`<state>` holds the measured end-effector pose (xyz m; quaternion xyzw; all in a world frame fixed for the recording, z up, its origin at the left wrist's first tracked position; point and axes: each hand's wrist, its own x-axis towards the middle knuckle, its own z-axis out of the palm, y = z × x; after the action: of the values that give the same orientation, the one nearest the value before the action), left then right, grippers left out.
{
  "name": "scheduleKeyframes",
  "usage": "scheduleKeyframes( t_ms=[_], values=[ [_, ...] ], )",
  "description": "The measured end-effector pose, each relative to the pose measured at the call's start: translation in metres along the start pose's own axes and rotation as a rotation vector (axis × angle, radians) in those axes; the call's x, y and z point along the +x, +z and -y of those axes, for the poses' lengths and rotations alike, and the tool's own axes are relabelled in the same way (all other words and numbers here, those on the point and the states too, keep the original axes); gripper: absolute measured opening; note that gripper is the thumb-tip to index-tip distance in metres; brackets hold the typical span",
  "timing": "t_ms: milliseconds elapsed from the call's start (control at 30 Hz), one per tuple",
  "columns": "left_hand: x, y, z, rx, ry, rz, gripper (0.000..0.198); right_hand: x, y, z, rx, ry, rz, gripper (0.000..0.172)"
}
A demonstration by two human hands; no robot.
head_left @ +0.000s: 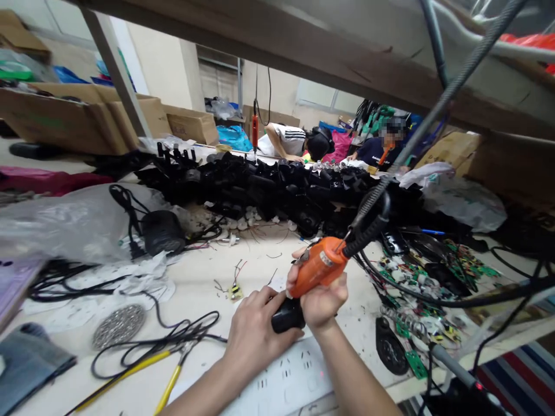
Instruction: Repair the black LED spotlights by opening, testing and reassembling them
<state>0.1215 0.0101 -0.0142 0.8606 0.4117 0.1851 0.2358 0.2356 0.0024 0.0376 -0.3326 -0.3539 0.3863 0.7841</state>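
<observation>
My right hand point(326, 301) is wrapped round an orange electric screwdriver point(319, 267), which is tilted with its cord end up and to the right. My left hand point(255, 323) grips a small black plastic housing point(287, 316) on the table, just below the screwdriver. The screwdriver's tip is hidden behind the hands and the housing. A black cord point(173, 335) lies coiled to the left and runs up to my left hand. Beyond that hand is a small yellow circuit board point(235, 292) with thin wires. Yellow-handled pliers point(173, 378) lie at the near left.
A white power strip point(284, 378) is under my forearms. Black plastic parts point(260, 179) are heaped across the back. Loose circuit boards point(416, 361) and a cable spread at right. A metal scouring pad point(119, 325) lies left. A shelf beam point(277, 40) crosses overhead; two people sit beyond.
</observation>
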Motion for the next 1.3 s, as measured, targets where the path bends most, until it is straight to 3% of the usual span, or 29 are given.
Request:
scheduleKeyframes(
  t_ms=[167, 267, 433, 600, 1000, 1133, 1300],
  values=[
    [0.001, -0.01, 0.001, -0.074, -0.028, 0.063, 0.057, -0.007, 0.001, 0.03, 0.085, -0.074, 0.015, 0.062],
    [-0.001, -0.022, 0.013, -0.203, -0.045, 0.097, 0.063, -0.013, 0.005, 0.04, 0.126, -0.023, 0.083, 0.065],
    [-0.015, -0.035, 0.035, -0.338, -0.17, 0.181, 0.076, -0.015, 0.03, 0.024, 0.119, 0.037, 0.115, 0.063],
    [-0.024, -0.027, 0.043, -0.369, -0.155, 0.097, 0.08, -0.012, 0.048, 0.001, 0.083, 0.044, 0.09, 0.063],
    [-0.026, -0.026, 0.045, -0.404, -0.134, 0.085, 0.07, -0.015, 0.04, -0.036, -0.043, -0.018, 0.128, 0.064],
    [-0.028, -0.024, 0.046, -0.428, -0.063, 0.073, 0.058, -0.013, 0.045, -0.031, -0.016, 0.005, 0.12, 0.061],
    [-0.028, -0.024, 0.044, -0.406, -0.047, 0.058, 0.055, -0.023, 0.046, 0.0, 0.038, -0.02, 0.046, 0.06]
  ],
)
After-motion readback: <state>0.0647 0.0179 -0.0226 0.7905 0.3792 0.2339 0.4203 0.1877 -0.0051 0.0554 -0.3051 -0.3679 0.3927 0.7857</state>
